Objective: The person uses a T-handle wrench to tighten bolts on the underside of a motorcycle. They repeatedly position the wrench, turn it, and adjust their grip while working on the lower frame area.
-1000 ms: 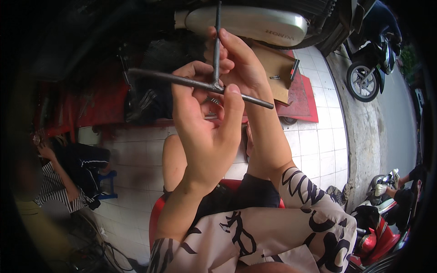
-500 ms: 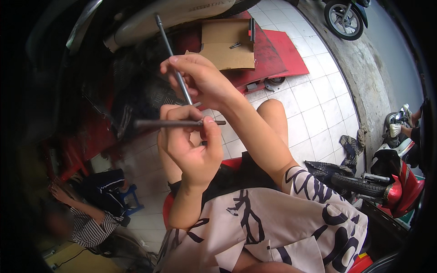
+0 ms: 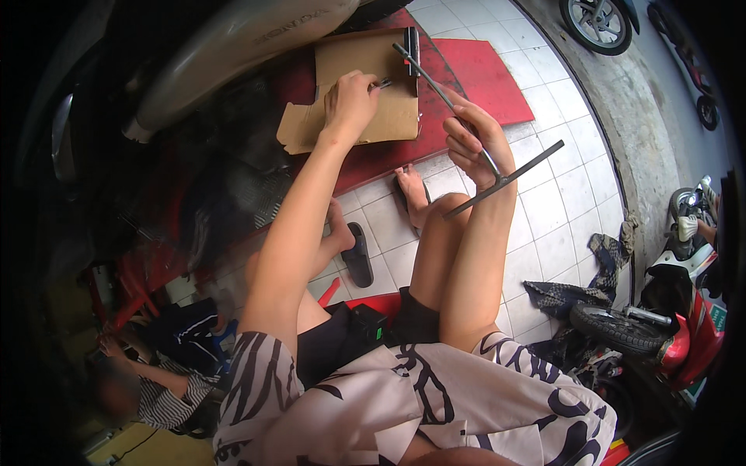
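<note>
Brown cardboard sheet (image 3: 396, 116), rough-edged, lies on a red platform (image 3: 482, 78); taken as reference. Left hand (image 3: 353, 102): over the sheet's middle, fingers bunched, tips at small metal pieces (image 3: 385, 82); cannot tell whether these are pinched or merely touched. Right hand (image 3: 480, 138): right of the sheet, fingers curled around the shaft of a steel T-handle wrench (image 3: 497, 179). Wrench crossbar crosses near the wrist, to the sheet's lower right; shaft tip overlaps the sheet's upper right corner in view. Narrow black-and-red object (image 3: 412, 53): at the sheet's right edge, near the top. Silver muffler (image 3: 249, 58): left of the sheet. Black sandal (image 3: 358, 256): on white floor tiles (image 3: 536, 198), below the sheet.
</note>
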{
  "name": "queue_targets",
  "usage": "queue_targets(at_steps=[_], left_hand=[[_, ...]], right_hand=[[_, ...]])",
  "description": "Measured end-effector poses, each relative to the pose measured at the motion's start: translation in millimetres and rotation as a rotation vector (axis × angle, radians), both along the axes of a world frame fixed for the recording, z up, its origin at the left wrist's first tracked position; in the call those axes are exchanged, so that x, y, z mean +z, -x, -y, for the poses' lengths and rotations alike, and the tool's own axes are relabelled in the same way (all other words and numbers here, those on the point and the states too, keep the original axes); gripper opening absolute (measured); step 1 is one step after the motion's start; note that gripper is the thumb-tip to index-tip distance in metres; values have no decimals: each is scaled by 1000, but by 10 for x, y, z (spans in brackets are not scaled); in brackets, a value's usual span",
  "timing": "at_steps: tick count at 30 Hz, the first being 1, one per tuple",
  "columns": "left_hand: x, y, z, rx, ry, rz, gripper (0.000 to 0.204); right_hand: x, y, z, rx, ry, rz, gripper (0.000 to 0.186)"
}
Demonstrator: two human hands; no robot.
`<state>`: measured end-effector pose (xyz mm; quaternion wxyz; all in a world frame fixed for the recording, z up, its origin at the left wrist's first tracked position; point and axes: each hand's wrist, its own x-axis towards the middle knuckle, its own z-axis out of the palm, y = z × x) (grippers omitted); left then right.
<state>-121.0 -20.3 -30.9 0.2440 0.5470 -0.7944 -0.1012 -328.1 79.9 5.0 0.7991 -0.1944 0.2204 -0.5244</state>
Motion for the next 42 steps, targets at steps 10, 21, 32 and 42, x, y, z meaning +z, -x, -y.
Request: queue_targets(at_steps=[10,21,32,42], left_hand=[[-376,176,293,136,-74,127,16],[-163,-214,314,-31,30,-90,17],[330,-672,72,15,-80,-385,16],[553,-910,-75,15,10,-364,15]], right_hand=[[-78,308,-36,115,49,-320,51],[-78,205,-47,205,101,-440,51],[144,-47,-77,296,240,-490,52],[173,-97,-86,354,358,-425,48]])
